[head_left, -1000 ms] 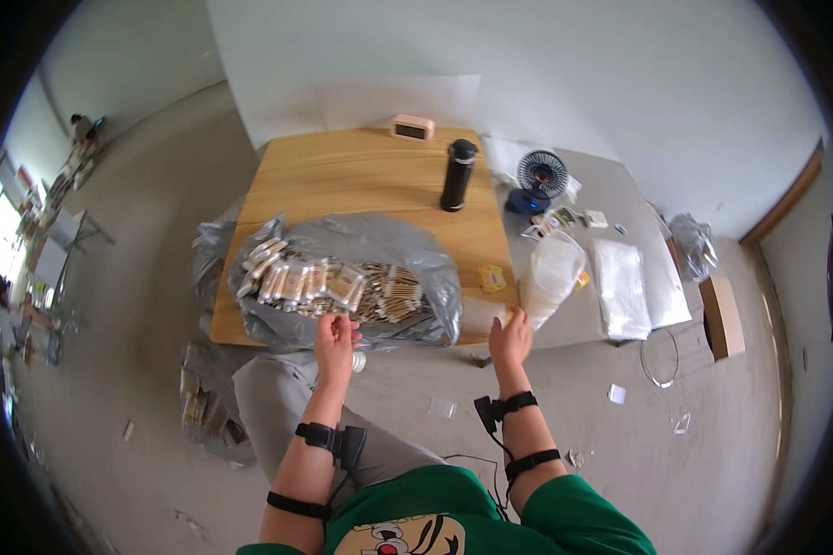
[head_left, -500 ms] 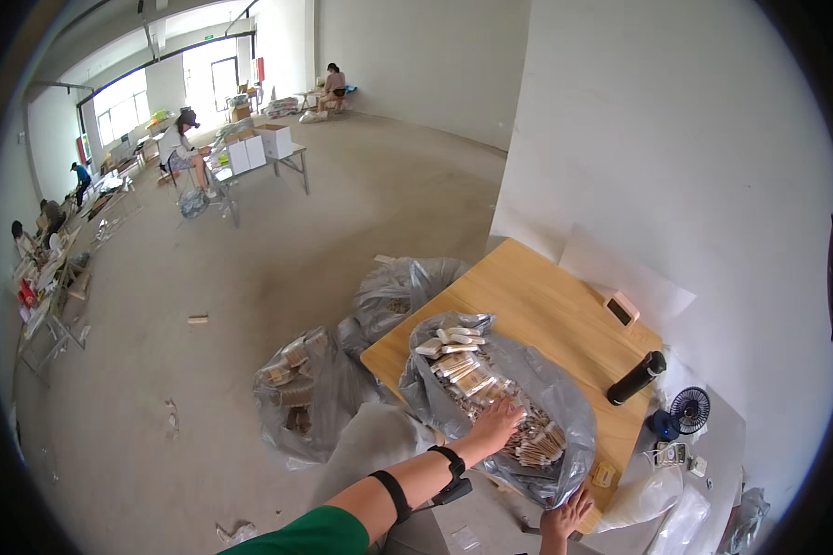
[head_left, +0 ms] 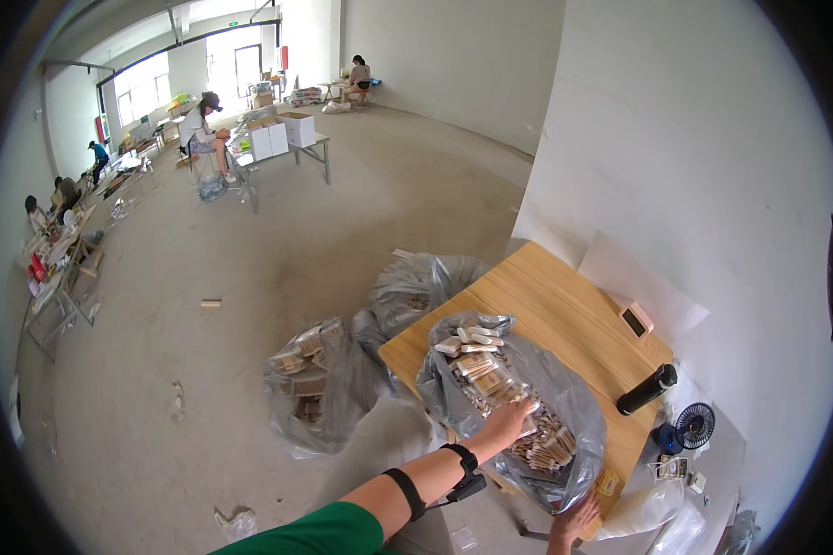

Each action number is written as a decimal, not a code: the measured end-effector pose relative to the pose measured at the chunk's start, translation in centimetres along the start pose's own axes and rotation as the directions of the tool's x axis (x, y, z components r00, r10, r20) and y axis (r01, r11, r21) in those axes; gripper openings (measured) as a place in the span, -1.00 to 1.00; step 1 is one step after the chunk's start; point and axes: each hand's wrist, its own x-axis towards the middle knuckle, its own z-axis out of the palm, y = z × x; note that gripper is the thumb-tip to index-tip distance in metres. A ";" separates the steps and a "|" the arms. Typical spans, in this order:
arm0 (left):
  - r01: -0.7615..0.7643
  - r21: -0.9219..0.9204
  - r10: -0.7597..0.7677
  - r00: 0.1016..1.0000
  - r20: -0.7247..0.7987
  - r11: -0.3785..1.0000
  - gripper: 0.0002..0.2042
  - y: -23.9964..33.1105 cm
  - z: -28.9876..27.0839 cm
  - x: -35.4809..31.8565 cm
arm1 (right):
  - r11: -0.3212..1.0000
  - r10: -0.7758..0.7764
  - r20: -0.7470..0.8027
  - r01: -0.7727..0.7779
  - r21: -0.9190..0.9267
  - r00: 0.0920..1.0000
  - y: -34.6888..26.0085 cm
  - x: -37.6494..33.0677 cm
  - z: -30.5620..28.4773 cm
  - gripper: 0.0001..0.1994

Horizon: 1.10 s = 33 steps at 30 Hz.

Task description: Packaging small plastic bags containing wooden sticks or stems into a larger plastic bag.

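since the earlier frame the view swung further left, taking in more of the concrete hall, while both hands stayed on the clear plastic bag [head_left: 565,407] of small packets atop the wooden table [head_left: 565,305]. left hand [head_left: 506,422] lay flat on the bag's near side, fingers together and pressed to the plastic. right hand [head_left: 576,520] touched its lower end, fingers loosely spread. a black bottle [head_left: 647,389] lay on the table's far edge near a small fan [head_left: 693,425]. two more filled bags [head_left: 319,384] sat on the floor beside the table.
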 end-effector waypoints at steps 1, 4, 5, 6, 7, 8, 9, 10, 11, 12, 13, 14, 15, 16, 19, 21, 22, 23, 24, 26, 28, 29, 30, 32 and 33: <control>-0.035 -0.092 0.026 0.995 -0.094 0.995 -0.76 0.5 -0.5 -0.3 | 0.997 0.025 -0.155 -0.014 0.072 0.988 0.6 0.2 -0.5 -0.39; -0.075 -0.219 0.035 0.983 -0.182 0.973 -0.79 2.1 -2.2 -1.7 | 0.975 0.025 -0.461 0.080 0.206 0.887 -1.1 1.1 -4.1 -0.59; -0.079 -0.280 0.036 0.987 -0.154 0.957 -0.79 2.8 -2.4 -2.2 | 0.952 0.042 -0.459 0.103 0.287 0.888 -2.6 1.3 -6.1 -0.64; -0.084 -0.282 0.043 0.988 -0.152 0.956 -0.79 4.3 -2.7 -2.9 | 0.921 0.069 -0.461 0.122 0.370 0.885 -4.0 1.6 -7.9 -0.68; -0.052 -0.490 0.083 0.996 0.042 0.870 -0.79 6.2 -2.9 -3.8 | 0.785 0.238 -0.411 0.075 0.615 0.880 -6.3 1.6 -9.3 -0.75; 0.029 -0.661 0.151 0.965 0.214 0.750 -0.77 7.6 -3.4 -4.5 | 0.784 0.240 -0.413 0.076 0.616 0.878 -7.1 1.8 -9.7 -0.75; -0.028 -0.646 0.221 0.950 0.219 0.763 -0.78 8.5 -3.3 -5.4 | 0.631 0.191 -0.261 0.085 0.771 0.946 -7.8 1.9 -9.7 -0.74; -0.084 -0.633 0.289 0.930 0.227 0.770 -0.79 9.4 -3.2 -6.3 | 0.454 0.103 -0.114 0.055 0.889 0.988 -8.8 2.0 -10.3 -0.72; -0.114 -0.682 0.363 0.902 0.233 0.722 -0.81 9.8 -3.5 -7.2 | 0.343 0.134 -0.070 0.020 0.939 0.989 -10.2 1.7 -10.8 -0.78; -0.118 -0.697 0.374 0.899 0.228 0.708 -0.82 9.5 -3.1 -8.0 | 0.335 0.112 -0.071 0.029 0.942 0.991 -10.7 1.4 -10.8 -0.78; -0.127 -0.666 0.373 0.896 0.241 0.735 -0.82 9.2 -2.8 -8.4 | 0.186 0.111 0.053 -0.073 0.980 0.992 -10.5 0.9 -10.2 -0.81; -0.136 -0.634 0.371 0.893 0.255 0.762 -0.83 8.9 -2.6 -8.7 | 0.034 0.091 0.175 -0.178 0.983 0.980 -10.1 0.6 -9.6 -0.83; -0.137 -0.633 0.370 0.895 0.251 0.762 -0.83 8.8 -2.7 -9.1 | 0.188 0.141 0.152 -0.177 0.966 0.978 -10.5 0.0 -10.0 -0.84; -0.128 -0.647 0.347 0.911 0.223 0.751 -0.82 8.6 -2.8 -9.5 | 0.187 0.138 0.150 -0.174 0.967 0.979 -10.9 -0.5 -10.3 -0.84; -0.110 -0.667 0.313 0.930 0.193 0.737 -0.80 8.1 -2.9 -10.3 | -0.137 0.146 0.246 -0.226 0.964 0.958 -11.7 -1.5 -10.9 -0.86; -0.101 -0.671 0.304 0.933 0.192 0.734 -0.81 8.1 -2.7 -10.8 | -0.197 0.150 0.240 -0.209 0.958 0.959 -11.4 -1.8 -10.4 -0.91; -0.259 -0.602 0.320 0.947 -0.006 0.755 -0.83 8.3 -2.4 -11.0 | -0.200 0.151 0.239 -0.207 0.958 0.959 -11.3 -1.9 -10.3 -0.91; -0.398 -0.500 0.344 0.917 -0.201 0.769 -0.85 8.4 -2.2 -11.1 | 0.085 0.188 0.064 -0.081 0.993 0.980 -11.1 -1.9 -10.3 -0.93; -0.396 -0.498 0.344 0.918 -0.197 0.771 -0.85 8.8 -3.0 -11.3 | 0.365 0.175 -0.111 0.040 0.930 0.978 -11.0 -2.0 -10.2 -0.94; -0.240 -0.399 0.230 0.970 -0.073 0.885 -0.83 10.3 -5.0 -11.8 | 0.545 0.164 -0.197 0.078 0.835 0.966 -12.2 -2.4 -11.8 -0.94; -0.208 -0.376 0.235 0.972 0.025 0.903 -0.79 10.4 -4.1 -11.9 | 0.807 -0.054 -0.446 0.302 0.508 0.894 -13.4 -2.9 -13.1 -0.93; -0.166 -0.476 0.223 0.973 0.066 0.864 -0.76 10.3 -3.4 -11.9 | 0.807 -0.052 -0.446 0.300 0.508 0.894 -14.0 -3.2 -13.5 -0.93; -0.115 -0.570 0.213 0.971 0.108 0.814 -0.72 10.4 -3.3 -12.0 | 0.806 -0.070 -0.484 0.336 0.488 0.872 -14.4 -3.3 -13.9 -0.93; 0.033 -0.676 0.151 0.966 0.211 0.736 -0.68 10.4 -3.1 -11.8 | 0.804 -0.088 -0.519 0.368 0.466 0.850 -15.0 -3.3 -14.5 -0.94; 0.185 -0.748 0.103 0.941 0.321 0.637 -0.64 10.3 -3.3 -11.8 | 0.810 -0.105 -0.522 0.377 0.449 0.847 -15.0 -3.4 -14.5 -0.95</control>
